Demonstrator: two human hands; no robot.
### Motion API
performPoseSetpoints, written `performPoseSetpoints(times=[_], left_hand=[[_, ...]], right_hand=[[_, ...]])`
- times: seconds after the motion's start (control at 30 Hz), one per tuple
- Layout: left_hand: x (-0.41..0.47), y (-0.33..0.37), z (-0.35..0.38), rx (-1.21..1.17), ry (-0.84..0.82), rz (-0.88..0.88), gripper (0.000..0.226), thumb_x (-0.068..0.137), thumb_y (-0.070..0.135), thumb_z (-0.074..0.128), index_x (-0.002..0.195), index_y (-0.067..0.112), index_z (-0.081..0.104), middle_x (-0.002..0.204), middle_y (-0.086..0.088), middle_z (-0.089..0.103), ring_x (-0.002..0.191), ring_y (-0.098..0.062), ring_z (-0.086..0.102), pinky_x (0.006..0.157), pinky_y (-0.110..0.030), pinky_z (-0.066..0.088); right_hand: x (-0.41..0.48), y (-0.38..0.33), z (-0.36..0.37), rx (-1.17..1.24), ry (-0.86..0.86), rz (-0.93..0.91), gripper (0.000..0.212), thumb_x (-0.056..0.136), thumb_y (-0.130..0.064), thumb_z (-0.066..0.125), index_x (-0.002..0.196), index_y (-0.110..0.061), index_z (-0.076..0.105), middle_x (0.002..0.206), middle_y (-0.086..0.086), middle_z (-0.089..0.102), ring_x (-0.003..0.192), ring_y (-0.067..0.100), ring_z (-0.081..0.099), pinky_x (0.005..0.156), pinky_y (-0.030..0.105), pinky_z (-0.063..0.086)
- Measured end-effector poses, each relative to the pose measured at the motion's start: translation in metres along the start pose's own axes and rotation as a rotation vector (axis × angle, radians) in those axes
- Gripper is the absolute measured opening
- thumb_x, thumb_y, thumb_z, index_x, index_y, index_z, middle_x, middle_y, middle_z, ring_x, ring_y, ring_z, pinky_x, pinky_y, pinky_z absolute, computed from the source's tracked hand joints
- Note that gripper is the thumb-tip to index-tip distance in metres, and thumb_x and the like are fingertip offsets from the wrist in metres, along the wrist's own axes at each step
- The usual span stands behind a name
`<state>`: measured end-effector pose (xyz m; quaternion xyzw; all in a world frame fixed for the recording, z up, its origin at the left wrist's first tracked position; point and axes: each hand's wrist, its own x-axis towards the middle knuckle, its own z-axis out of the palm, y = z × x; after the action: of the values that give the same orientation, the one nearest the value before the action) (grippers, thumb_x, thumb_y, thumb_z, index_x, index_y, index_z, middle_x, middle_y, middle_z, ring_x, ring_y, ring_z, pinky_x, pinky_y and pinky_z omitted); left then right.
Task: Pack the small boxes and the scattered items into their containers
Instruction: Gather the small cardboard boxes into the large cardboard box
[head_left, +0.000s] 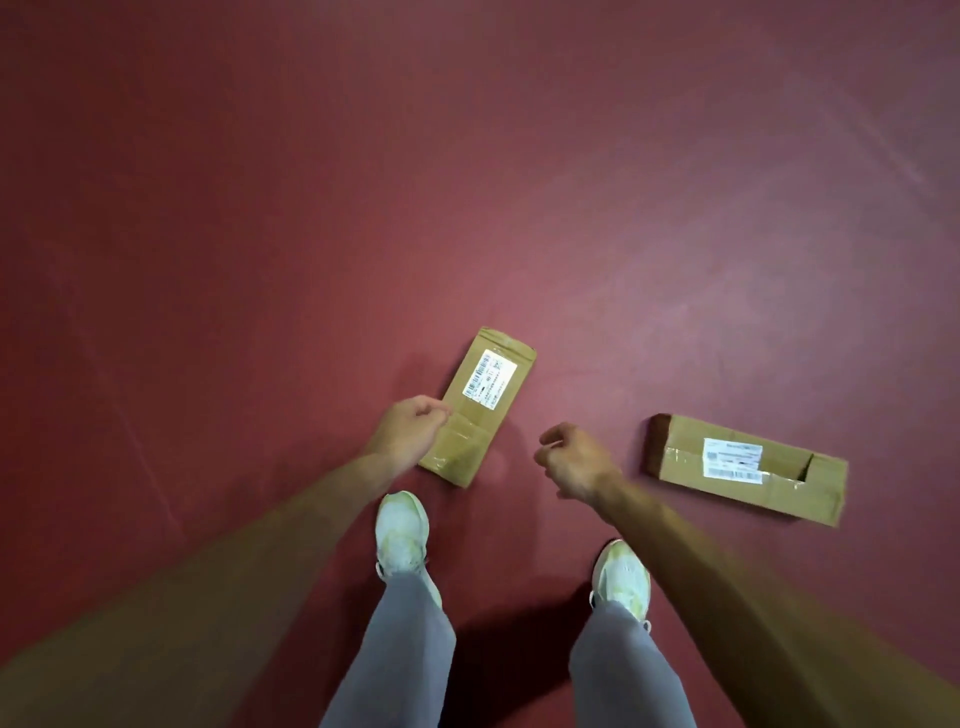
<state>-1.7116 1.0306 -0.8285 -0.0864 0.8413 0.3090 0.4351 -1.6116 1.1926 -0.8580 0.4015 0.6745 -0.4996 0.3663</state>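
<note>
Red floor (467, 182), two cardboard boxes lying well apart. Left hand (410, 428) loosely curled, overlapping the nearer box (483, 410); grip uncertain. Right hand (574, 460) clenched, empty, between it and the far box (748, 467).

White barcode labels (490, 382) on both cardboard boxes (748, 467), print illegible.

A dark red floor (467, 156) fills the whole view from edge to edge; no wall, window or furniture shows. Its surface is smooth and matte, with faint pale scuffs and thin streaks, clearest toward the left side and the upper right corner. The light is uneven: a softer, pinkish patch sits near the middle, the corners fall darker, and a deep shadow pools at the bottom centre.
</note>
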Motion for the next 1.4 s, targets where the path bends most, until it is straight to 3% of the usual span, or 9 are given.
performPoseSetpoints(times=[0.17, 0.37, 0.5, 0.7, 0.9, 1.1, 1.2, 1.33, 1.4], left_hand=[[0.126, -0.084, 0.028, 0.051, -0.071, -0.035, 0.028, 0.080, 0.035, 0.054, 0.105, 0.024, 0.064, 0.111, 0.001, 0.065, 0.106, -0.015, 0.060, 0.099, -0.030, 0.044], [0.224, -0.162, 0.069, 0.096, -0.042, -0.166, 0.059, 0.090, 0.034, 0.048, 0.145, 0.016, 0.037, 0.148, -0.007, 0.040, 0.136, -0.024, 0.039, 0.112, -0.035, 0.031], [0.231, -0.194, 0.092, 0.015, -0.028, -0.200, 0.050, 0.075, 0.042, 0.044, 0.118, 0.022, 0.061, 0.125, -0.006, 0.062, 0.116, -0.027, 0.056, 0.102, -0.041, 0.044], [0.193, -0.166, 0.100, 0.041, -0.065, -0.085, 0.047, 0.080, 0.046, 0.061, 0.124, 0.031, 0.049, 0.118, 0.002, 0.042, 0.114, -0.021, 0.052, 0.100, -0.036, 0.042], [0.159, -0.085, 0.128, -0.002, -0.284, -0.078, 0.069, 0.062, 0.037, 0.079, 0.111, 0.025, 0.031, 0.109, 0.000, 0.063, 0.099, -0.016, 0.062, 0.088, -0.036, 0.051], [0.122, -0.023, 0.224, 0.159, 0.110, 0.039, 0.067, 0.064, 0.021, 0.078, 0.123, 0.016, 0.046, 0.124, -0.006, 0.042, 0.116, -0.023, 0.047, 0.097, -0.027, 0.038], [0.117, -0.009, 0.273, 0.163, 0.222, 0.046, 0.074, 0.062, 0.018, 0.082, 0.126, 0.011, 0.044, 0.129, -0.010, 0.040, 0.119, -0.027, 0.045, 0.101, -0.031, 0.038], [0.130, 0.002, 0.322, 0.157, 0.335, 0.056, 0.083, 0.063, 0.019, 0.085, 0.131, 0.008, 0.040, 0.133, -0.012, 0.040, 0.122, -0.028, 0.043, 0.101, -0.035, 0.037], [0.137, 0.000, 0.340, 0.155, 0.342, 0.074, 0.084, 0.062, 0.022, 0.086, 0.131, 0.008, 0.040, 0.132, -0.011, 0.042, 0.122, -0.026, 0.043, 0.101, -0.034, 0.036]], right_hand=[[0.127, 0.028, 0.066, 0.062, 0.002, 0.105, 0.036, 0.091, -0.018, 0.054, 0.125, -0.007, 0.052, 0.118, 0.014, 0.060, 0.105, 0.030, 0.061, 0.079, 0.043, 0.058], [0.239, 0.061, 0.141, 0.170, 0.107, 0.152, 0.045, 0.086, -0.031, 0.058, 0.124, -0.010, 0.045, 0.111, 0.007, 0.057, 0.106, 0.030, 0.058, 0.092, 0.049, 0.052], [0.272, 0.084, 0.173, 0.315, 0.185, 0.159, 0.032, 0.083, -0.029, 0.060, 0.112, -0.015, 0.058, 0.110, 0.006, 0.067, 0.106, 0.030, 0.063, 0.091, 0.049, 0.053], [0.228, 0.096, 0.130, 0.418, 0.292, 0.138, 0.020, 0.091, -0.017, 0.055, 0.101, -0.027, 0.068, 0.096, -0.001, 0.070, 0.098, 0.022, 0.066, 0.090, 0.042, 0.054], [0.174, 0.121, 0.047, 0.694, 0.214, 0.090, 0.021, 0.096, -0.010, 0.048, 0.108, -0.019, 0.063, 0.089, -0.005, 0.066, 0.080, 0.010, 0.061, 0.064, 0.024, 0.048], [0.154, 0.192, -0.007, 1.027, 0.325, 0.263, 0.022, 0.095, -0.023, 0.055, 0.111, -0.009, 0.057, 0.081, 0.007, 0.058, 0.079, 0.023, 0.056, 0.082, 0.043, 0.052], [0.149, 0.244, -0.039, 1.051, 0.389, 0.364, 0.041, 0.092, -0.023, 0.059, 0.116, 0.011, 0.058, 0.117, 0.027, 0.060, 0.112, 0.041, 0.059, 0.092, 0.051, 0.051], [0.163, 0.306, -0.076, 1.167, 0.404, 0.428, 0.021, 0.092, -0.027, 0.058, 0.086, -0.006, 0.058, 0.129, 0.027, 0.054, 0.121, 0.038, 0.053, 0.089, 0.045, 0.052], [0.180, 0.329, -0.088, 1.217, 0.425, 0.414, 0.025, 0.092, -0.029, 0.059, 0.093, -0.004, 0.057, 0.117, 0.020, 0.055, 0.115, 0.035, 0.055, 0.089, 0.045, 0.052]])
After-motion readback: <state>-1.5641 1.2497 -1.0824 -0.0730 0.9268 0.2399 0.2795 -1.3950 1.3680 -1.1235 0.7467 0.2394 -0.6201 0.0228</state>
